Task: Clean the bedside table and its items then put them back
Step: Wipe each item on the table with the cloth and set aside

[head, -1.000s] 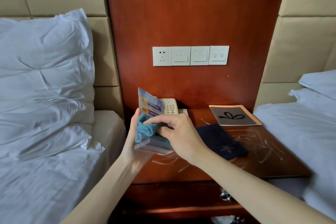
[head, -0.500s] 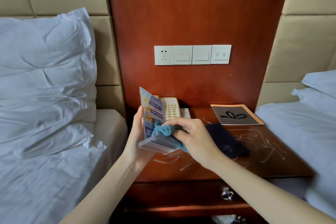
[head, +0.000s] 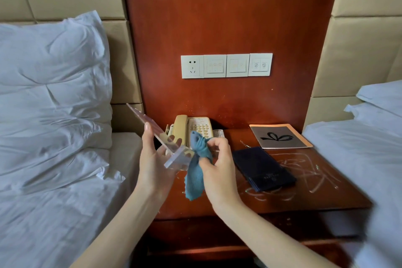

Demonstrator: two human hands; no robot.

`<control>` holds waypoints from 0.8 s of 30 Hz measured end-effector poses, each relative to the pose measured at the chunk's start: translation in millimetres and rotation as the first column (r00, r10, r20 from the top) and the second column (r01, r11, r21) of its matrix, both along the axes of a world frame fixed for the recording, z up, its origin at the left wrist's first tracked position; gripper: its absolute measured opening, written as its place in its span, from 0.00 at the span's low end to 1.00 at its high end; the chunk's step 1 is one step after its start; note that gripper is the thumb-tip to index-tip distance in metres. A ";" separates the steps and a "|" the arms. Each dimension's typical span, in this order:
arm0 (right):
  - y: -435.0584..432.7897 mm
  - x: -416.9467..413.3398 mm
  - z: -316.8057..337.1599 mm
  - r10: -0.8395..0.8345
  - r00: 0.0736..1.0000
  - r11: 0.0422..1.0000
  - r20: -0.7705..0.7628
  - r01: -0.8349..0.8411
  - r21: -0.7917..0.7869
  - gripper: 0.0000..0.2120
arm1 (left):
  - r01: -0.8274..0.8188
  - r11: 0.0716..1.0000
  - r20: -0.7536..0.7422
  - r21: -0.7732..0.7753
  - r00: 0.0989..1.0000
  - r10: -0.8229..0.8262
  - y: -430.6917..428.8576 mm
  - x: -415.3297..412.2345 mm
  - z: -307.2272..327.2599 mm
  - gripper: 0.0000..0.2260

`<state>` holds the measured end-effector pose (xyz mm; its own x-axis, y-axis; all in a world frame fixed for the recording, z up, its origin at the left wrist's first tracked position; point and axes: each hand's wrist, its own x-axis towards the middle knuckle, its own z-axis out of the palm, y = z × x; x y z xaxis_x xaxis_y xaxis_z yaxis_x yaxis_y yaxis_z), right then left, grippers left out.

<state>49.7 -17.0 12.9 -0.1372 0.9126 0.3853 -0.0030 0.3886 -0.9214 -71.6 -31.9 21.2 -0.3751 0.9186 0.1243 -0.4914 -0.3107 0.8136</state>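
Wiping step, I judge: left hand (head: 152,159) grips the acrylic stand (head: 167,146), right hand (head: 217,159) at 3 o'clock pinches the cloth (head: 195,172); next, wipe its base.

Clear glossy acrylic stand (head: 174,154), soft blue cloth (head: 196,172), scratched glossy wooden table (head: 304,185).

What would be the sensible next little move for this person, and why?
Probably bring the blue cloth in the right hand back against the clear acrylic sign stand. The left hand holds the stand tilted above the bedside table, base toward the cloth, with cloth and stand slightly apart.
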 end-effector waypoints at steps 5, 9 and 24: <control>11.9 5.8 10.4 -0.014 0.973 0.916 -0.229 -0.080 -0.393 0.13 | -0.080 0.996 0.053 0.048 0.996 0.077 6.9 1.0 -5.1 0.41; 11.3 11.5 19.8 0.051 0.933 0.841 -0.356 -0.233 -0.488 0.15 | -0.189 0.973 -0.107 0.132 0.973 0.204 16.8 -5.6 -14.1 0.47; 7.1 4.2 4.0 0.082 0.996 0.983 -0.030 -0.086 -0.164 0.11 | -0.385 0.904 -0.625 0.188 0.663 0.412 15.7 -13.7 -14.3 0.45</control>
<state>54.0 -9.9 16.9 -0.2090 0.9494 0.2343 -0.0508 0.2288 -0.9722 -85.3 -16.2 6.9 -0.5224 0.6899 0.5012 0.3162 -0.3891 0.8652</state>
